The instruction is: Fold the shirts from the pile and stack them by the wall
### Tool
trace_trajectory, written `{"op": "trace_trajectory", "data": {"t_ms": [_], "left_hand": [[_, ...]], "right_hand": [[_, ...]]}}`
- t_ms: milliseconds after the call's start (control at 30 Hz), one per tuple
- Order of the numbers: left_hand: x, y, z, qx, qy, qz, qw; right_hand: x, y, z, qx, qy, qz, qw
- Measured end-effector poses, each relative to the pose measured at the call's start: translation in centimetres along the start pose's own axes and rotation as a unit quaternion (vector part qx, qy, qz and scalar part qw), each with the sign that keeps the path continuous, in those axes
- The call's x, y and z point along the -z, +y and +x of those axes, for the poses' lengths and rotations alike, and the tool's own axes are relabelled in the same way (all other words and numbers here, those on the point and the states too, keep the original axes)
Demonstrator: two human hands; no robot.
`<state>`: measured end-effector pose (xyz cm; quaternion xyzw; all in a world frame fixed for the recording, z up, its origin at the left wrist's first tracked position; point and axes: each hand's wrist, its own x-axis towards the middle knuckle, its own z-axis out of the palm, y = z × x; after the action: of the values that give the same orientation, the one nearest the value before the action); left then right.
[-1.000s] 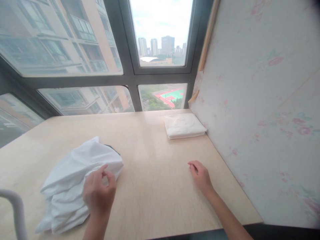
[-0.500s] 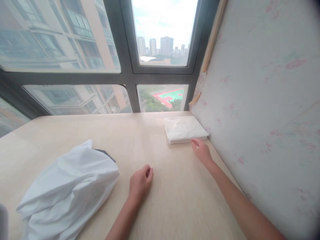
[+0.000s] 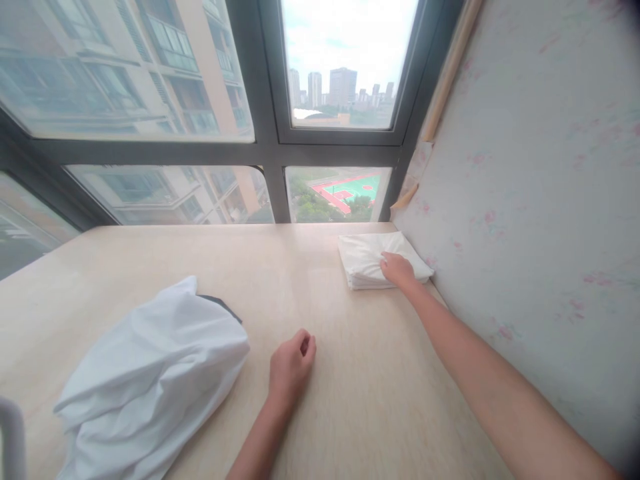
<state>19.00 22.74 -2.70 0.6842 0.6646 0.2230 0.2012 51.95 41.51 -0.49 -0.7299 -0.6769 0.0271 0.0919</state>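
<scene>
Head view: our right hand point(image 3: 399, 269) pinches the folded white cloth point(image 3: 364, 257) on the bench point(image 3: 350, 400); our left hand point(image 3: 291, 365), curled closed, is near rumpled white fabric point(image 3: 155, 373).

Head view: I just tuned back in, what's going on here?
A person's right hand pinches the top of a folded white cloth, puckering it, beside the floral wall. The left hand is loosely curled, with nothing visible in it. To its left, a rumpled white cloth lies on the pale wood-look surface, a dark edge showing behind it.
</scene>
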Motion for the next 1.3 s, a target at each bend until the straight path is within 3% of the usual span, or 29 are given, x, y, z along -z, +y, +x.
{"op": "trace_trajectory", "data": {"t_ms": [167,333,567,700,767,933,1033,1100,1167,1233,1300], "left_hand": [[0.1,0.1,0.0,-0.003,0.004,0.004,1.000],[0.1,0.2,0.0,-0.007,0.011,0.002,1.000],[0.1,0.2,0.0,-0.019,0.018,-0.003,1.000],[0.1,0.2,0.0,-0.025,0.030,-0.011,0.999],[0.1,0.2,-0.1,-0.029,0.036,-0.015,0.999],[0.5,0.5,-0.6,-0.038,0.043,-0.039,0.998],[0.9,1.0,-1.5,-0.048,0.049,-0.072,0.995],[1.0,1.4,-2.5,-0.048,0.057,-0.104,0.992],[1.1,2.0,-3.6,-0.039,0.067,-0.138,0.987],[1.2,2.5,-4.8,-0.020,0.077,-0.166,0.983],[1.5,3.0,-5.9,0.002,0.082,-0.184,0.979]], "right_hand": [[1.4,-0.6,-0.1,0.001,-0.018,-0.034,0.999],[4.7,-0.7,-1.7,0.028,-0.009,-0.048,0.998],[10.7,-1.9,-8.0,0.060,0.097,-0.006,0.993],[13.2,-4.0,-12.4,0.116,0.217,0.161,0.956],[13.7,-5.5,-14.1,0.117,0.238,0.232,0.936],[12.0,-9.3,-16.8,0.082,0.109,0.364,0.921],[10.2,-10.8,-18.1,0.041,0.019,0.521,0.852],[9.0,-10.8,-18.9,0.069,-0.081,0.586,0.803],[7.5,-9.6,-19.4,0.105,-0.148,0.597,0.782],[5.7,-7.4,-19.6,0.082,-0.113,0.567,0.812],[3.5,-4.5,-19.7,0.006,-0.023,0.509,0.860]]}}
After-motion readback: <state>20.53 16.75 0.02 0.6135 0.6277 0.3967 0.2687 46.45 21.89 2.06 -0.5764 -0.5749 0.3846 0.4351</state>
